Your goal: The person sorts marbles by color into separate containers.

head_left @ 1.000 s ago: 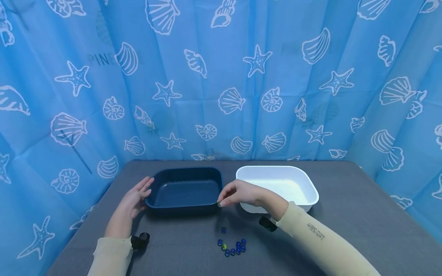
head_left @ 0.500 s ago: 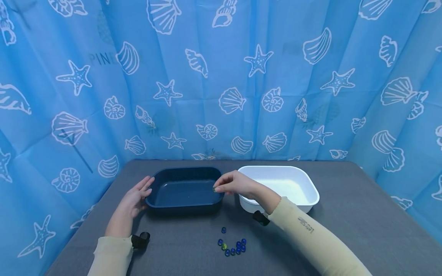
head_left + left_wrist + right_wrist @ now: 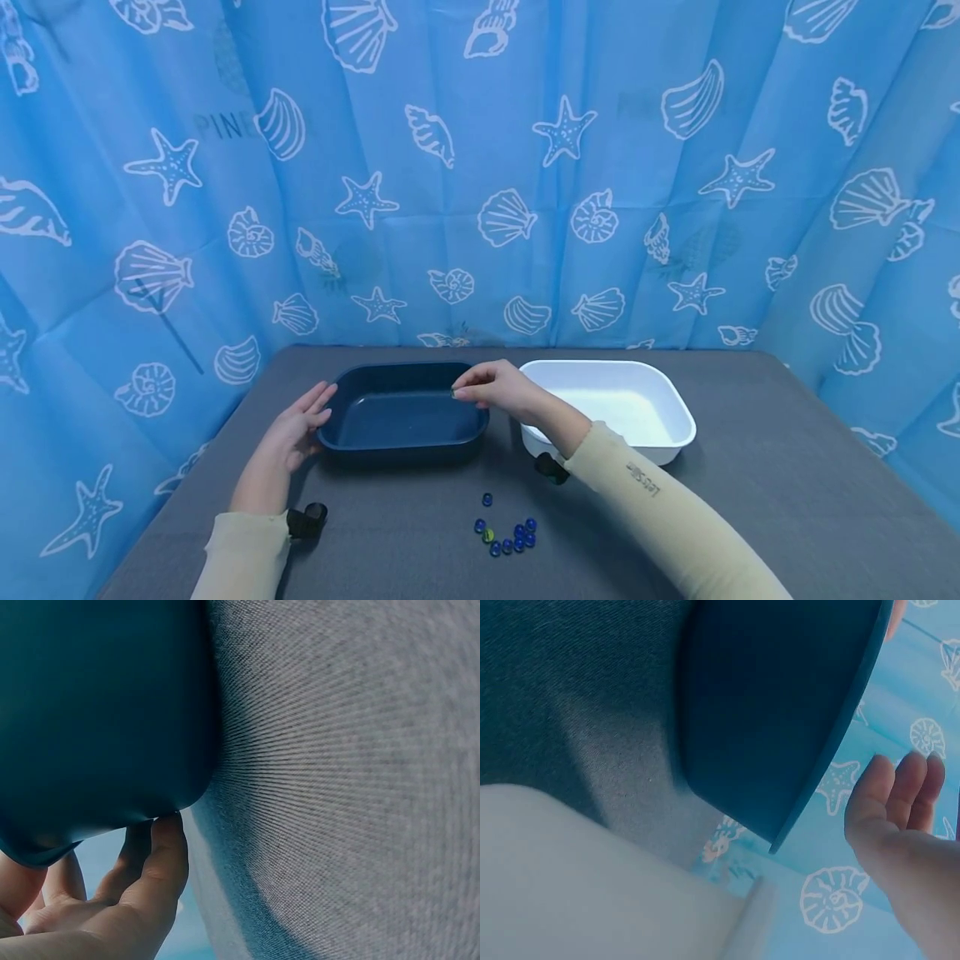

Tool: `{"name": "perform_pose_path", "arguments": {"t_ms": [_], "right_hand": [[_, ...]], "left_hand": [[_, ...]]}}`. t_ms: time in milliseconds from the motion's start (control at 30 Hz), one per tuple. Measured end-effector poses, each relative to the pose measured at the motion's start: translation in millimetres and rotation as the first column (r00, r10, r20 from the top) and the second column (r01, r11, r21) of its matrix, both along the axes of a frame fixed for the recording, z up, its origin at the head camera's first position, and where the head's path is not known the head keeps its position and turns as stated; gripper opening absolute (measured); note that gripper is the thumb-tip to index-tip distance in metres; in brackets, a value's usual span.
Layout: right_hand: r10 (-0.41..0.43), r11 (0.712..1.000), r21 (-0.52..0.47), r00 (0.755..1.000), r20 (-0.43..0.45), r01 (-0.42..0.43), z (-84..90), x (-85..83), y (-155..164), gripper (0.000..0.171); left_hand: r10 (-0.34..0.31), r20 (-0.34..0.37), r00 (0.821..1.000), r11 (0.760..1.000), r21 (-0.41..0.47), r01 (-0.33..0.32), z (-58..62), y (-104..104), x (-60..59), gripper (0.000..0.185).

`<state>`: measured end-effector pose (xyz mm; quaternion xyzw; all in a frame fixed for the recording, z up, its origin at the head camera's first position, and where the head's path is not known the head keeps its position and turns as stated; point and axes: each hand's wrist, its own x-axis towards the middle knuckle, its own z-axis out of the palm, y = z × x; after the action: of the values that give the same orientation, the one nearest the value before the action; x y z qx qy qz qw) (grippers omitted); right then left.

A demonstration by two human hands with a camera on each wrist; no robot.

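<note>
Fingers of our right hand pinch a small green marble, and over the last second we have carried it up from the near right corner of the dark blue tray to a spot above the tray's right side, close to its far rim. Nearest to us, the loose cluster of marbles on the gray counter lies as it did, mostly blue with one greenish among them. Our left hand has not shifted: its fingers lie straight against the tray's left wall, steadying it. Just right of the tray, the white tray sits under our right forearm, untouched. We judge the marble is now poised over the blue tray, with the rest still waiting on the counter.
</note>
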<state>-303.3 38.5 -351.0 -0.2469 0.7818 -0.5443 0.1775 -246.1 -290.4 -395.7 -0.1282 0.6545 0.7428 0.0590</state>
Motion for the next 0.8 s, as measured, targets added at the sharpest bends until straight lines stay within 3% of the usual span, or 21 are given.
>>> {"name": "perform_pose_path", "arguments": {"t_ms": [800], "right_hand": [[-0.123,0.992,-0.018,0.992,-0.016,0.123,-11.6,-7.5,-28,0.022]], "left_hand": [[-0.006,-0.001,1.0,1.0,0.03,0.006,0.4,-1,-0.2,0.057]]}}
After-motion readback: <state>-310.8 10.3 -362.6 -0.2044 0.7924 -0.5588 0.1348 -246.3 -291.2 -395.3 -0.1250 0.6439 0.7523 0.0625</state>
